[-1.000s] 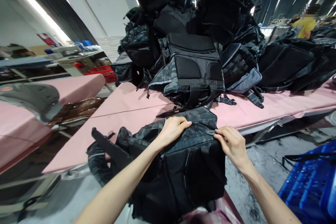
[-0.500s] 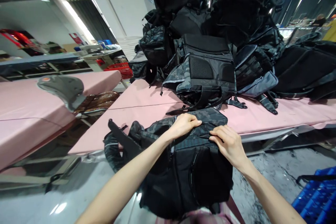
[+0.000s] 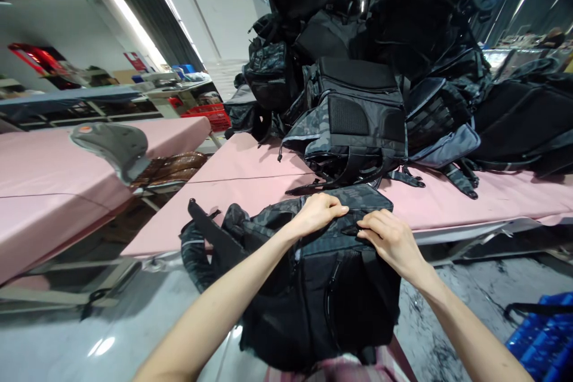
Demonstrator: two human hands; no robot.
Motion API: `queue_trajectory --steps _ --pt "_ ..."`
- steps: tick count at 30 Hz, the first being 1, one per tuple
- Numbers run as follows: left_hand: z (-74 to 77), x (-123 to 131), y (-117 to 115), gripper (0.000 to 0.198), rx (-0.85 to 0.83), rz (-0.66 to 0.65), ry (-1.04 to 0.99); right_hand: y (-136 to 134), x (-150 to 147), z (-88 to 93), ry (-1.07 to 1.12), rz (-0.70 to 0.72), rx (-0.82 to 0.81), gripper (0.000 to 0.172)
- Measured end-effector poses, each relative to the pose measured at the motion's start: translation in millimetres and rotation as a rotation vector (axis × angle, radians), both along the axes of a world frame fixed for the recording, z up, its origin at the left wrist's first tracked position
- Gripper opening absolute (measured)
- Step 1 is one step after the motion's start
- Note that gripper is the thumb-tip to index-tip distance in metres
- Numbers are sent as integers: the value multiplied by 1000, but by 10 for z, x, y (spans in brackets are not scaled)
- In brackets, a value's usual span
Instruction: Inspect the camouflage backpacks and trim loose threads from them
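A black and dark camouflage backpack (image 3: pixel 277 304) lies across the near edge of the pink table and hangs down toward my lap. My left hand (image 3: pixel 320 213) is closed on its camouflage fabric near the top, thumb pressed to the fingers. Just to the right, my right hand (image 3: pixel 387 236) pinches a small dark piece at the zipper seam; it looks like a zipper pull, partly hidden by the fingertips. A shoulder strap (image 3: pixel 210 224) sticks out at the backpack's left side.
Behind it, a tall heap of similar backpacks (image 3: pixel 362 113) covers the pink table (image 3: pixel 224 191). A grey chair (image 3: pixel 111 146) stands by another pink table (image 3: pixel 49 173) on the left. A blue bag (image 3: pixel 544 331) is on the floor at right. A red crate (image 3: pixel 208 116) sits farther back.
The view has shifted slightly, so the scene sits a little farther right. Both hands keep their hold on the backpack, with almost no movement against it.
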State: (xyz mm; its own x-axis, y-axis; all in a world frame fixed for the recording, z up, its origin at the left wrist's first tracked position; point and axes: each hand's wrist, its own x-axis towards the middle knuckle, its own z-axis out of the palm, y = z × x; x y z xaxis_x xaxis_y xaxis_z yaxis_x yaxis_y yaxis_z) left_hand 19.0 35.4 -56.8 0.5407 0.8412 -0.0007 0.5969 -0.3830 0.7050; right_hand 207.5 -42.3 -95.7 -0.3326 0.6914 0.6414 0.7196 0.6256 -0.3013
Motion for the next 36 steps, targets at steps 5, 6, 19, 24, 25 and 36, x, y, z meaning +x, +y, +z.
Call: queue_trajectory --steps 5,6,19,24,25,36 --pt "10 -4 -13 38 0 5 -5 15 -10 24 -16 24 -11 7" --pt "10 -4 -15 38 0 6 -7 16 -11 26 -17 25 -12 7" --pt "21 -10 -30 36 5 7 -3 19 37 -23 4 42 -6 11" --pt "46 -11 -55 38 12 2 -32 15 24 -1 8 65 -11 12" --pt "43 -11 -49 39 15 2 -38 18 11 -6 6 66 -5 12" --pt "117 -113 -512 27 263 -77 42 54 338 198 515 -131 -149 29"
